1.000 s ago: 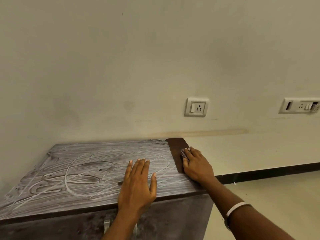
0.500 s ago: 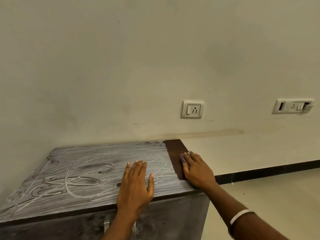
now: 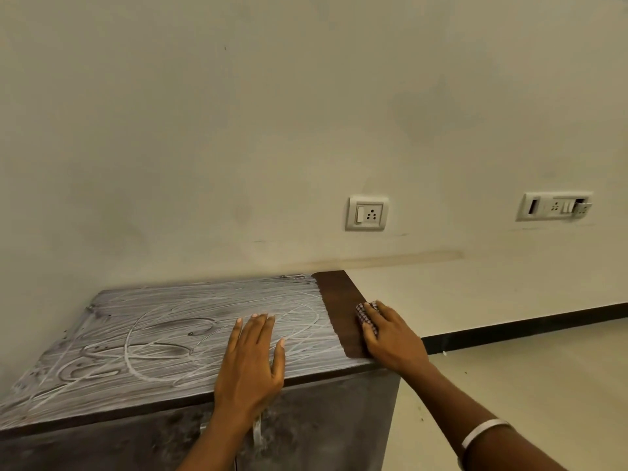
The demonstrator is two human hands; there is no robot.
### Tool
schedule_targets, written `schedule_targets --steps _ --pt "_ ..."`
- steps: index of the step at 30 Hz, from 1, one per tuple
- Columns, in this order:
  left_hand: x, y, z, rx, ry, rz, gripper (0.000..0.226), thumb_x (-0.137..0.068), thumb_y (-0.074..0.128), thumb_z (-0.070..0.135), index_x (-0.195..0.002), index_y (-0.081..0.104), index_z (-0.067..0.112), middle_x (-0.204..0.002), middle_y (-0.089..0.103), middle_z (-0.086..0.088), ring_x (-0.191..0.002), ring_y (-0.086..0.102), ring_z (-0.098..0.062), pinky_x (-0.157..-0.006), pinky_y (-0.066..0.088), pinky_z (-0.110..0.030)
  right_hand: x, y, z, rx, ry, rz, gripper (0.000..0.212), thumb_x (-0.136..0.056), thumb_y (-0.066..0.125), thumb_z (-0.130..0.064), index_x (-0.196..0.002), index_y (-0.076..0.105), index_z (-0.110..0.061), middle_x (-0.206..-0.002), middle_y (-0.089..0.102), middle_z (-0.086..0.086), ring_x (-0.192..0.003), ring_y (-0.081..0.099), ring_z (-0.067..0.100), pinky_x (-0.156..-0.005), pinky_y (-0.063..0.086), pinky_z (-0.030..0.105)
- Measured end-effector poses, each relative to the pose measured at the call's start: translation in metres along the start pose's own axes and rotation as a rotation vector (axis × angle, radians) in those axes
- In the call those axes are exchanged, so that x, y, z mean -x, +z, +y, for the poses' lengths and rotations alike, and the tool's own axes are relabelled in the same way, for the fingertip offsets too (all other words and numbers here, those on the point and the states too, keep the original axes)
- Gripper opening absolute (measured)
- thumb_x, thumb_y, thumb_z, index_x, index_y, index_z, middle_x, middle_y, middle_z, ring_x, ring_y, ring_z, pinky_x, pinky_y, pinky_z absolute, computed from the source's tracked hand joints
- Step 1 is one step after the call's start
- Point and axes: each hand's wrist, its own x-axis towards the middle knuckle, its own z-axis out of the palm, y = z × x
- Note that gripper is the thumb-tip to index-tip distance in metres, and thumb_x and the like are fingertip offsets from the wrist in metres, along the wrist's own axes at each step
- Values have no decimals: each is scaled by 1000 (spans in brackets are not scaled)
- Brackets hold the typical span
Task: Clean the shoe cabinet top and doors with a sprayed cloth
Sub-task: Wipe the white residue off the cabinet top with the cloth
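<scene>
My right forearm enters from the lower right corner, a white bangle (image 3: 484, 431) on the wrist, its lower edge cut off by the frame. My left forearm rises from the bottom edge in front of the shoe cabinet (image 3: 306, 433), hiding most of the pale door handles (image 3: 257, 433) on the smudged dark doors. My left hand (image 3: 251, 362) lies flat on the cabinet top (image 3: 153, 334), palm down, fingers straight and close together, thumb spread to the right, holding nothing; the heel of the hand sits at the front edge. The top under it is grey-white with a streaked film (image 3: 163, 321) marked by loops and swirls. To the right, my right hand (image 3: 390, 338) presses a small checked cloth (image 3: 365, 316) onto the right end of the top, fingers bent over it, so that only a corner of the cloth shows beyond the fingertips; how much cloth lies beneath the palm cannot be made out. The cloth sits on a narrow strip of bare dark brown wood (image 3: 339, 300) running front to back along the right edge. Behind, a cream wall carries a single switch socket (image 3: 368, 213) and, farther right, a longer switch plate (image 3: 554, 206) whose right end is unclear. A black skirting (image 3: 530, 326) meets the pale floor (image 3: 509, 385).
</scene>
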Motion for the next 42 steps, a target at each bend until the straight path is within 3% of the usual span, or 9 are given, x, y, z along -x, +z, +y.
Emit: schedule_targets --steps 7,11,16,22,29,35,42 --pt "2 -4 -15 2 -49 51 68 -93 20 51 -143 44 11 -147 45 -8 -140 35 -20 -120 6 -34 17 6 -26 36 -103 13 54 -100 33 -41 -152 26 -27 -161 20 -2 -149 14 15 -120 6 28" --pt "7 -11 -33 -21 -101 67 73 -91 16 53 -144 42 11 -148 43 -8 -141 33 -19 -121 8 -37 23 2 -24 11 -124 -25 53 -101 34 -42 -152 24 -30 -161 18 -5 -149 13 12 -120 13 29" --pt "13 -18 -45 -41 -124 62 71 -92 18 52 -142 45 10 -146 46 -8 -139 36 -21 -121 10 -38 24 -4 -3 4 23 12 55 -100 32 -45 -152 24 -31 -160 20 -5 -147 19 13 -119 22 34" --pt "14 -18 -42 -102 -106 12 67 -93 24 48 -138 50 7 -141 52 -11 -134 45 -24 -119 9 -36 30 24 -33 112 -91 14 72 -87 9 -54 -152 26 -30 -160 25 -5 -148 15 13 -123 12 36" --pt "14 -20 -40 -98 -122 23 65 -92 27 47 -135 53 5 -137 55 -13 -131 48 -26 -118 12 -37 37 27 -51 64 -150 5 63 -94 18 -52 -153 21 -30 -161 19 -4 -149 12 14 -123 6 31" --pt "13 -20 -39 -110 -123 25 64 -93 27 47 -135 53 5 -137 55 -13 -131 48 -26 -117 13 -39 38 16 -47 81 -10 53 56 -100 30 -43 -153 23 -26 -161 19 0 -149 12 19 -123 8 35" --pt "13 -19 -38 -118 -132 38 65 -93 27 47 -135 53 6 -137 55 -13 -131 48 -26 -117 12 -38 47 38 -95 97 -128 52 78 -82 5 -52 -150 31 -24 -158 27 4 -147 20 23 -122 9 36"
